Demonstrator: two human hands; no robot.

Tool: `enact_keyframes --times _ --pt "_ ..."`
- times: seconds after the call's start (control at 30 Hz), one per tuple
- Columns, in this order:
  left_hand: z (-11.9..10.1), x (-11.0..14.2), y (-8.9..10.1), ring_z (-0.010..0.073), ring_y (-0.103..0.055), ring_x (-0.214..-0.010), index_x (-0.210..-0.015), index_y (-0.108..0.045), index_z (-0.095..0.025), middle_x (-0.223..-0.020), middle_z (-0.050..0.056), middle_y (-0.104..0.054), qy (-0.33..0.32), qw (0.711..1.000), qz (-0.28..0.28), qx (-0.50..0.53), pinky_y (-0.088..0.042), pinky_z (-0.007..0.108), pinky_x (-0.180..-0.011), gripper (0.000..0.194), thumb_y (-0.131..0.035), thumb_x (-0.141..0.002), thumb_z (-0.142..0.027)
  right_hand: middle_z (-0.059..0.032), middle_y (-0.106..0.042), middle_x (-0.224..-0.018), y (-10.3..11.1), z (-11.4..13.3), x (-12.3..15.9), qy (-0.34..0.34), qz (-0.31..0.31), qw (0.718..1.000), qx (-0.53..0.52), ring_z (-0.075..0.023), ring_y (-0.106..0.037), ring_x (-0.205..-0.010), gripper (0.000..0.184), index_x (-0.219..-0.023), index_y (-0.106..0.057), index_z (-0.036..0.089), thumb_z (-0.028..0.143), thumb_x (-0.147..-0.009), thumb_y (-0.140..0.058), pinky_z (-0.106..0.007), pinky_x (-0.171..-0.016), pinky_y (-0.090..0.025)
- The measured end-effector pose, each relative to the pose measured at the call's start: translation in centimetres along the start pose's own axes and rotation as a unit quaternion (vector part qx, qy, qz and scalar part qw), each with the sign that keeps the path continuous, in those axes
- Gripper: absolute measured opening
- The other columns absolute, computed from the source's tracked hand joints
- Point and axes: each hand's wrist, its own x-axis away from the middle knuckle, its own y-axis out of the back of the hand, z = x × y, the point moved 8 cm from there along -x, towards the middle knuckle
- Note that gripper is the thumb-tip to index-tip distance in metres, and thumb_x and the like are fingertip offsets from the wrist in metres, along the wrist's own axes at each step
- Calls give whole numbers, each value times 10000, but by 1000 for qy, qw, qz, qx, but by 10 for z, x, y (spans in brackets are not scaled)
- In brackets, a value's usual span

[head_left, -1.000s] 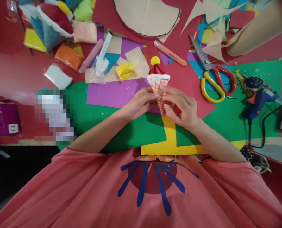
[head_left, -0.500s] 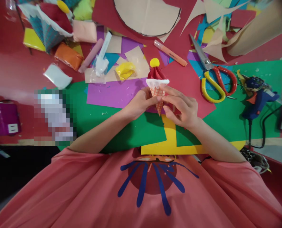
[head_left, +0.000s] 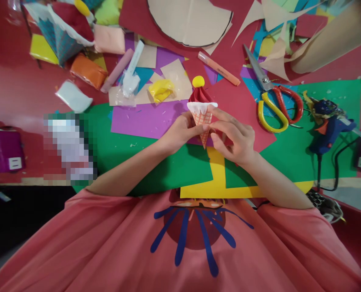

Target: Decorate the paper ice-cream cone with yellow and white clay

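Note:
A small paper ice cream cone (head_left: 203,118) stands upright between my hands, point down. It has an orange grid pattern, a white wavy rim, a folded red top and a yellow ball. My left hand (head_left: 180,133) grips it from the left, thumb across its front and fingers behind. From the right, my right hand (head_left: 235,138) has its fingers against the cone. The index fingertip touches just under the white rim, and the middle fingertip meets the cone close to my left thumb. My right thumb sits lower, beside the cone.
Scissors (head_left: 268,87) with yellow and red handles and a blue glue gun (head_left: 330,129) lie right. An orange marker (head_left: 219,68), a yellow clay packet (head_left: 161,90) and paper scraps lie beyond my hands. A larger blue cone (head_left: 63,42) is far left. Green paper (head_left: 165,174) lies beneath my arms.
My right index finger has shifted slightly up toward the cone's white rim. Both hands and the cone otherwise stay almost in place.

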Motion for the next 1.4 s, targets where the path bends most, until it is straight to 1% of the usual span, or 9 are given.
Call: enact_keyframes --times 0.13,0.3,0.43,0.53,0.73,0.87,1.0,1.2,1.4 --pt "0 -1 1 158 -670 -851 -910 -646 -156 -889 22 -699 -14 1000 -6 -19 -533 277 -803 480 -776 -686 -560 -69 -766 -1080 0 -1 0 -10 9 1000 -4 -159 -753 -856 136 -983 -630 205 190 -893 -529 -222 -593 -570" --pt "2 -2 0 160 -680 -852 -913 -635 -151 -889 23 -709 -12 1000 1 -29 -535 281 -811 523 -767 -670 -595 -79 -775 -1044 1 -1 -1 -22 13 1000 0 -112 -723 -667 126 -915 -637 184 205 -910 -513 -208 -543 -526" --pt "0 -1 -2 164 -681 -853 -914 -631 -156 -885 21 -707 -7 1000 7 -23 -532 285 -800 505 -771 -677 -579 -60 -786 -981 0 -1 -2 -28 28 999 23 -92 -682 -581 168 -857 -636 194 232 -925 -487 -207 -506 -496" --pt "-1 -1 -3 150 -675 -824 -890 -622 -156 -841 4 -693 -5 1000 4 -19 -528 272 -783 495 -777 -671 -572 -47 -788 -928 -1 -1 -2 -28 38 998 37 -83 -655 -545 190 -807 -623 199 237 -926 -480 -206 -491 -479" --pt "-1 -1 -2 121 -646 -765 -841 -611 -152 -782 -11 -664 -3 1000 0 -18 -512 242 -734 476 -784 -669 -561 -49 -786 -926 2 2 -3 -6 7 1000 9 -80 -650 -547 146 -758 -581 193 169 -890 -525 -202 -509 -473" --pt "-2 -1 -3 106 -630 -738 -817 -613 -147 -756 -18 -644 -7 1000 1 -15 -505 230 -721 459 -788 -673 -546 -46 -789 -924 3 2 -2 -6 -2 1000 8 -79 -642 -536 137 -746 -563 197 159 -876 -541 -207 -493 -452" --pt "-2 -1 -3 103 -623 -727 -833 -610 -148 -750 -19 -641 -7 1000 1 -13 -499 221 -700 472 -788 -668 -553 -58 -788 -923 4 2 -2 -4 -4 1000 0 -72 -615 -494 145 -734 -555 192 141 -870 -550 -214 -480 -444" --pt "0 0 -2 107 -620 -737 -837 -613 -148 -776 -12 -643 0 1000 1 -15 -493 229 -702 473 -792 -665 -551 -59 -785 -898 5 1 -2 -7 -8 1000 -12 -90 -664 -556 152 -736 -570 191 142 -877 -540 -211 -500 -474" --pt "1 0 -2 113 -625 -683 -834 -599 -150 -768 3 -661 16 1000 3 -10 -498 240 -655 464 -785 -679 -546 -66 -787 -992 3 1 0 -2 -11 1000 -2 -99 -700 -592 121 -786 -609 192 157 -881 -544 -203 -545 -535"
